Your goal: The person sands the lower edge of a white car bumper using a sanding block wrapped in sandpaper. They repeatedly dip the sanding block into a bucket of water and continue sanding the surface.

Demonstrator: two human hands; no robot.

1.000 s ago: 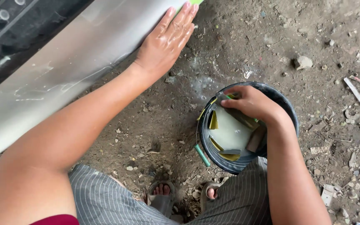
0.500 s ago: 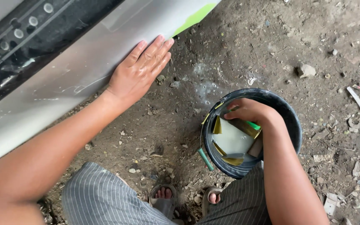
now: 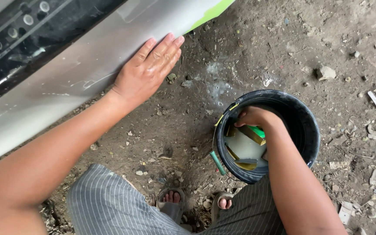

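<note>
Several yellowish pieces (image 3: 252, 135), sanding paper by the look though murky water blurs them, lie in the black bucket (image 3: 303, 130) on the dirt floor (image 3: 283, 48), in front of the person's sandalled feet (image 3: 172, 202). Right hand (image 3: 257, 118) is inside the bucket, fingers curled together over one piece beside a green bit (image 3: 256, 130); how firm the hold is cannot be told. Left hand (image 3: 151, 72) lies flat, fingers extended and together, on the grey panel (image 3: 79, 74). Judgement: lift one piece only, wet through, let it drip; left palm marks the spot.
</note>
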